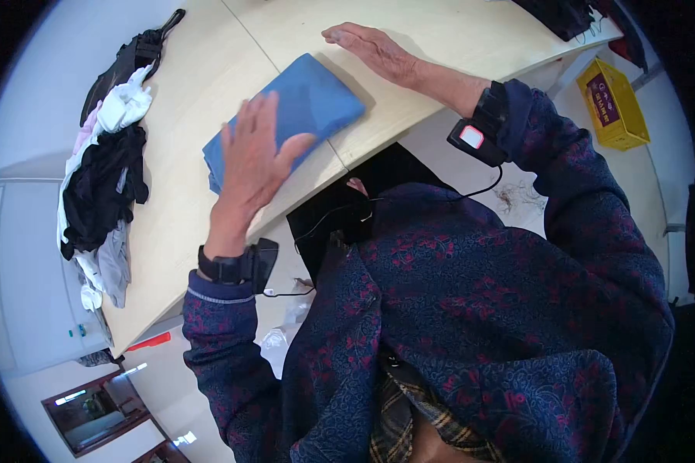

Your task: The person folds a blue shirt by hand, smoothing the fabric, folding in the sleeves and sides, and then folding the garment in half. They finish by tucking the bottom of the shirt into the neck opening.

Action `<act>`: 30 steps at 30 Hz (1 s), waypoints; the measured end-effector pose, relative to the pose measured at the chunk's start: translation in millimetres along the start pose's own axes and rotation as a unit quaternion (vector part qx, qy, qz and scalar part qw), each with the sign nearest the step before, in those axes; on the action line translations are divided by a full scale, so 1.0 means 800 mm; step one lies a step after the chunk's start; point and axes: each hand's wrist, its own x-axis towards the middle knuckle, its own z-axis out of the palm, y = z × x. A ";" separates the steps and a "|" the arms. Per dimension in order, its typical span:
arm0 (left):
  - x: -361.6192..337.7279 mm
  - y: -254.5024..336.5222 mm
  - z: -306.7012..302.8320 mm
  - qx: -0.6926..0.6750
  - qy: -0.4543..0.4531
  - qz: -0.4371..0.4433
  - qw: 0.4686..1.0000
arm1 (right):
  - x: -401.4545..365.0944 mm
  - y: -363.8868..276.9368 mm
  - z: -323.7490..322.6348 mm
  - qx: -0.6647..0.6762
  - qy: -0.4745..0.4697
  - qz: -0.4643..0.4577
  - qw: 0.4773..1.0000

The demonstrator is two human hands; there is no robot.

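Note:
A folded blue cloth [316, 96] lies flat on the pale wooden table [181, 204], close to its front edge. Over the cloth's left part is my left hand [256, 154], palm down, fingers spread and slightly blurred; whether it touches the cloth I cannot tell. To the right of the cloth, my right hand [374, 55] is stretched out above the table, its fingers extended and close together, with nothing in it. Both wrists carry dark straps with small devices.
Along the table's left side lies a pile of black, white and grey clothes [104, 185], with a black bag [135, 62] beyond it. Dark items [556, 15] are at the top right. A yellow crate [614, 108] stands at the right, beyond the table edge.

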 end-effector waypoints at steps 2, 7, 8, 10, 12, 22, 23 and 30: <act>0.018 0.029 0.007 0.013 0.002 0.057 0.998 | 0.001 0.003 0.001 0.020 0.021 -0.013 1.000; 0.069 0.055 0.031 -0.051 0.023 0.056 0.997 | -0.005 -0.010 -0.009 0.092 -0.007 0.030 0.995; 0.075 0.055 0.038 -0.064 0.028 0.044 0.997 | -0.001 -0.008 -0.011 0.051 -0.028 0.022 0.998; 0.080 0.056 0.058 -0.021 0.028 0.046 0.998 | 0.016 0.002 -0.020 -0.029 -0.071 0.006 0.997; 0.084 0.055 0.072 0.009 0.019 0.045 0.999 | 0.032 0.013 -0.029 -0.027 -0.103 -0.019 0.994; 0.079 0.060 0.073 0.051 -0.039 0.020 0.998 | 0.080 0.028 -0.012 0.117 -0.062 0.048 0.990; 0.081 0.058 0.073 0.050 -0.040 0.024 0.998 | 0.075 0.022 -0.018 0.107 -0.094 0.059 0.988; 0.075 0.039 0.041 -0.053 -0.059 0.013 0.997 | 0.076 0.030 -0.015 0.030 -0.129 -0.020 0.991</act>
